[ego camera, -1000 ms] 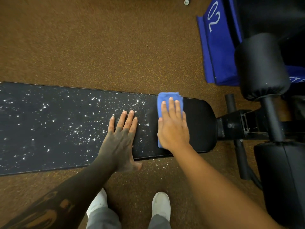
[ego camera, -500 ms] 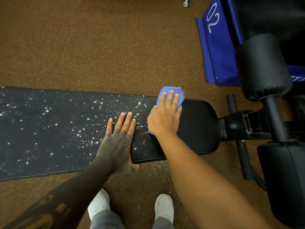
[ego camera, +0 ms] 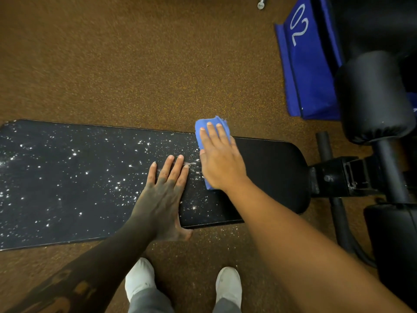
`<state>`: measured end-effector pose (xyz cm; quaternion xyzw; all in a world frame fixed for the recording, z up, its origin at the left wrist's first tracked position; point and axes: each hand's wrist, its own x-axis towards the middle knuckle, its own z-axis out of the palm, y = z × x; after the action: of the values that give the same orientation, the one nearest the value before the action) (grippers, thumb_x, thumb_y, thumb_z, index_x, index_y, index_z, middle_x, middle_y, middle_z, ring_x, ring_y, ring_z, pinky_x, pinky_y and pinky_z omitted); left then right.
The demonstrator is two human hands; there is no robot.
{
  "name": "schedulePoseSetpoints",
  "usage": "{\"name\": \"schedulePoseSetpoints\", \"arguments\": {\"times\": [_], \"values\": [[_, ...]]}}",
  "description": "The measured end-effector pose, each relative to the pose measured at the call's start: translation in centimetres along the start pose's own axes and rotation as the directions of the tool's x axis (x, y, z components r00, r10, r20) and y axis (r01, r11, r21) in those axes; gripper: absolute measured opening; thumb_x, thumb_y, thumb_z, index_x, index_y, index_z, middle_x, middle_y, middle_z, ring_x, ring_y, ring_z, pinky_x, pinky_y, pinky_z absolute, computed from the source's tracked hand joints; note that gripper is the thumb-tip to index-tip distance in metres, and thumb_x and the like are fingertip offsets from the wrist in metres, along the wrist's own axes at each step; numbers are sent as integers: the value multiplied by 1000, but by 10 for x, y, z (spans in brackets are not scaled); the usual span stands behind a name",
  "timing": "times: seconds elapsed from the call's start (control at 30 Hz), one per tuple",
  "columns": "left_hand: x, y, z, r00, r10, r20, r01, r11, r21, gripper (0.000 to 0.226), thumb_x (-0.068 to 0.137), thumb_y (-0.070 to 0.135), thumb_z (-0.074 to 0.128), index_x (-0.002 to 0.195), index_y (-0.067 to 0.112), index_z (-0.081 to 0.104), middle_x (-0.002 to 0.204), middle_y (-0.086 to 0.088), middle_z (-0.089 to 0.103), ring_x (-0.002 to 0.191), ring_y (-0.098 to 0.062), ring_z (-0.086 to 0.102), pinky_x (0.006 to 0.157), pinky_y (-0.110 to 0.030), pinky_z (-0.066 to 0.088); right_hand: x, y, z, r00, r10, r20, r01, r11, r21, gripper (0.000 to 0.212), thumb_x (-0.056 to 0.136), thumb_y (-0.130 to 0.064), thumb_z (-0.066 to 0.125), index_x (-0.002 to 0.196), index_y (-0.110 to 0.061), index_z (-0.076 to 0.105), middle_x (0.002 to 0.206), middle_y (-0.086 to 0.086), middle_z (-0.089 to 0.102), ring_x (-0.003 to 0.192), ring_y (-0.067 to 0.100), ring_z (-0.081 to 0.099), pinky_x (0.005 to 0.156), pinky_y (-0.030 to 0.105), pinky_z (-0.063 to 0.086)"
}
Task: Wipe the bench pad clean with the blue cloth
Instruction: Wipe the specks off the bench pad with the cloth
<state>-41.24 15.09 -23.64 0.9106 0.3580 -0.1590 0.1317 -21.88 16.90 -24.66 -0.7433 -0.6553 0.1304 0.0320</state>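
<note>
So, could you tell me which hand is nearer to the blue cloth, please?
The right hand: it lies flat on top of the blue cloth. The left hand rests beside it on the bench pad, not touching the cloth.

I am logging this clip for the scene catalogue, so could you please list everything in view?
bench pad: one, black, speckled white, across the floor
blue cloth: one, at the pad's far edge, under the right hand
roller pads: two, black, right side
bench frame: one, black, right of the pad
blue mat: one, marked 02, top right
metal bolt: one, silver, top edge
floor: brown
shoes: two, white
left hand: flat on the pad
right hand: pressing the cloth
</note>
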Motion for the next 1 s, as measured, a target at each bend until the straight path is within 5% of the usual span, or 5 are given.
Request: {"name": "schedulePoseSetpoints", "arguments": {"times": [0.13, 0.3, 0.47, 0.63, 1.0], "values": [[-2, -2, 1, 1000, -7, 0, 7, 1000, -8, 157, 44, 105, 38, 156, 3, -3, 166, -15, -15, 153, -33, -16, 124, -60, 3, 10, 0, 1, 967, 244, -68, -243, 970, 28, 57, 101, -27, 35, 154, -13, 24, 164, 10, 15, 152, 28, 5, 122, 48, 10], [-2, -3, 1, 1000, -17, -6, 17, 1000, -9, 154, 46, 100, 42, 156, 3, -6, 165, -16, -18, 152, -32, -19, 124, -59, -1, -9, -18, 6, 994, -108, 9, 108, 994, -15, 58, 102, -29, 34, 156, -15, 19, 166, 5, 13, 153, 24, 3, 122, 50, 12], [-7, -10, 3, 1000, -21, -1, 21, 1000, -20, 154, 47, 101, 39, 156, 3, -9, 164, -16, -22, 151, -32, -24, 123, -58, -5, 1, -3, 5, 975, 215, -49, -214, 977, 19, 57, 101, -27, 33, 155, -12, 21, 165, 10, 11, 153, 28, 2, 121, 50, 14], [-8, -10, 1, 1000, -16, 0, 16, 1000, -20, 155, 46, 101, 38, 156, 1, -4, 165, -17, -16, 153, -33, -17, 124, -59, -1, -28, -17, 7, 998, -56, 14, 57, 997, -44, 59, 101, -31, 34, 156, -14, 19, 165, 8, 12, 153, 27, 4, 121, 51, 15], [-14, -13, -1, 1000, -23, -9, 23, 1000, 7, 153, 45, 97, 47, 156, 0, 8, 167, -18, -4, 154, -35, -6, 122, -62, 8, -85, -10, 8, 991, -79, 105, 88, 993, -80, 60, 100, -42, 26, 157, -24, 20, 166, 5, 8, 153, 27, 0, 121, 53, 14]]}}
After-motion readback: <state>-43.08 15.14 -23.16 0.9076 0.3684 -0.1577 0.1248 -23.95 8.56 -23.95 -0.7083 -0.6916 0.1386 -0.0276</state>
